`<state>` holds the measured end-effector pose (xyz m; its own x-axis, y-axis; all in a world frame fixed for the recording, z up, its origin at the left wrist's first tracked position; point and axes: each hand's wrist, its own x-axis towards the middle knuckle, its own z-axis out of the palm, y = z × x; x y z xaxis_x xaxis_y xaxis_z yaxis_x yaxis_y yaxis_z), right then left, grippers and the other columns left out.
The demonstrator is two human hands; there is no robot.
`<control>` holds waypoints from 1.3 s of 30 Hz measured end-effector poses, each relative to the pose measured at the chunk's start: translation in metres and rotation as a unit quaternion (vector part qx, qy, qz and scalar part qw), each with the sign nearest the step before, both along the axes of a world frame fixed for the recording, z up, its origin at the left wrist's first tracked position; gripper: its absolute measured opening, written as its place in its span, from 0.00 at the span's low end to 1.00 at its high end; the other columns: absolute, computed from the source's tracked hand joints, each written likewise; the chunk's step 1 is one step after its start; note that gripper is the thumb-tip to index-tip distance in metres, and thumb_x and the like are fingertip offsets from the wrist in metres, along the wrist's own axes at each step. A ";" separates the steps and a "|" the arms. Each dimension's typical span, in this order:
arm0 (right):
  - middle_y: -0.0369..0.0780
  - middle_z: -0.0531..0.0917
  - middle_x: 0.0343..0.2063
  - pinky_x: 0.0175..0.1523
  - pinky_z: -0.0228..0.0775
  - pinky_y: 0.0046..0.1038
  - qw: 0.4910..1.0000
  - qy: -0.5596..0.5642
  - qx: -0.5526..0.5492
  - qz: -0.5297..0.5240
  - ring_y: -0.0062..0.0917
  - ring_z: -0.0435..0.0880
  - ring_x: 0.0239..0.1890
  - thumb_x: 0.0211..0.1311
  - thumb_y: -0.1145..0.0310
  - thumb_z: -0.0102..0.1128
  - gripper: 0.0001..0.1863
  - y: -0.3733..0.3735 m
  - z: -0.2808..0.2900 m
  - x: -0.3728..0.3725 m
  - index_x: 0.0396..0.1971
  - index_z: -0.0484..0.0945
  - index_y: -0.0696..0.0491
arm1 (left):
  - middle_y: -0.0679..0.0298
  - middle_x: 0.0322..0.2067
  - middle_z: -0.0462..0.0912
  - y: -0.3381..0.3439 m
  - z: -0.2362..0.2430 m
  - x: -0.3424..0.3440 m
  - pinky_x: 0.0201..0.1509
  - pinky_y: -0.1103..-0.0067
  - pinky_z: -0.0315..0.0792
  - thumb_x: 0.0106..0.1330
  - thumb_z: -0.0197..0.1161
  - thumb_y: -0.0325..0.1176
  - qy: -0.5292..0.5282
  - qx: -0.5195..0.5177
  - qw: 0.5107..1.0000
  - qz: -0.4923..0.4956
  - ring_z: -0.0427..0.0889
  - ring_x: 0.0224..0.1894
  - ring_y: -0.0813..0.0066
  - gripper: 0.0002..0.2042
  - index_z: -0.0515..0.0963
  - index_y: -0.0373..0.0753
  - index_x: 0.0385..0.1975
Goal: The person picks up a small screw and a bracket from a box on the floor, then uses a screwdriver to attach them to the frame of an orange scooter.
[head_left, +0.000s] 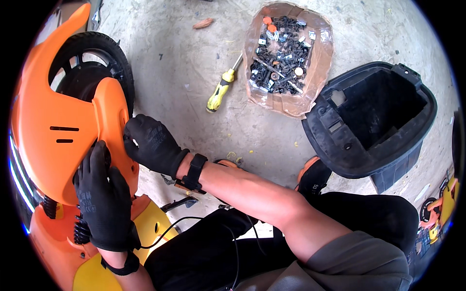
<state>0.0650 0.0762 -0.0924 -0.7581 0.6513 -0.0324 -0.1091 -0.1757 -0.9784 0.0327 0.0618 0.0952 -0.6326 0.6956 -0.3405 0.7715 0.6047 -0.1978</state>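
An orange scooter body panel (73, 126) fills the left side, beside a black wheel (124, 63). My left hand (104, 199), in a black glove, lies along the seam below the narrow orange cover (110, 109). Its fingers are stretched out, pressed on the panel near a dark opening. My right hand (153, 145), also gloved, is at the cover's right edge. Its fingers are curled in a pinch there; whatever lies between the fingertips is hidden.
A yellow-handled screwdriver (221, 92) lies on the concrete floor. Beyond it stands a cardboard box (318, 68) of mixed screws and clips. To the right sits a black plastic storage bin (359, 162). A dark cable (179, 219) trails from my left wrist.
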 end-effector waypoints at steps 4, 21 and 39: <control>0.47 0.77 0.30 0.38 0.71 0.42 1.000 0.001 -0.020 0.006 0.44 0.79 0.33 0.56 0.71 0.62 0.08 0.007 0.001 0.007 0.31 0.72 0.56 | 0.48 0.47 0.81 -0.001 0.001 0.000 0.59 0.63 0.69 0.62 0.57 0.19 0.001 0.002 1.000 -0.009 0.79 0.52 0.49 0.18 0.75 0.30 0.54; 0.41 0.85 0.37 0.42 0.80 0.24 0.787 0.237 -0.533 0.202 0.21 0.84 0.34 0.69 0.71 0.61 0.14 0.075 0.006 0.038 0.52 0.78 0.60 | 0.54 0.45 0.85 0.017 -0.003 0.006 0.50 0.76 0.77 0.67 0.61 0.21 -0.140 0.160 0.966 0.149 0.85 0.44 0.69 0.14 0.78 0.30 0.52; 0.40 0.85 0.37 0.45 0.81 0.23 0.846 0.131 -0.457 0.242 0.20 0.85 0.37 0.65 0.76 0.62 0.14 0.095 0.015 0.049 0.49 0.78 0.61 | 0.57 0.34 0.86 0.022 -0.014 0.002 0.45 0.79 0.77 0.62 0.64 0.21 -0.206 0.217 0.936 0.184 0.85 0.35 0.76 0.12 0.81 0.30 0.46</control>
<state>0.1144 0.1716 -0.0776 -0.9880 0.0562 -0.1441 -0.0002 -0.9320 -0.3624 0.0348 0.0834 0.0817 -0.7337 0.5856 -0.3445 0.4514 0.7991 0.3970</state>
